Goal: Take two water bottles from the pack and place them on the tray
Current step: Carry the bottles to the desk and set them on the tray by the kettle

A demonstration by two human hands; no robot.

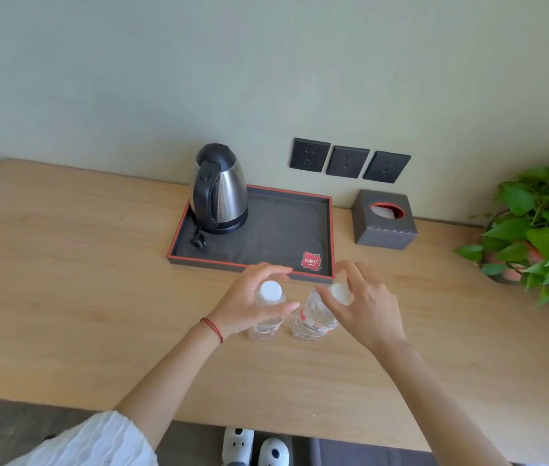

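Observation:
Two clear water bottles with white caps stand on the wooden table just in front of the tray. My left hand [249,301] curls loosely around the top of the left bottle [268,317], fingers apart behind its cap. Spread and slightly blurred, the fingers of my right hand [364,307] surround the cap of the right bottle [313,319], the thumb crossing its neck. Neither hand clearly clamps a bottle. The dark tray [286,230] with a red rim lies beyond the bottles, its right half bare apart from a red label. No bottle pack is in view.
A steel kettle [221,191] with a black handle stands on the tray's left end, its plug lying beside it. A dark tissue box [384,220] sits right of the tray, a leafy plant [542,227] at the far right. Three wall sockets [348,161] are behind.

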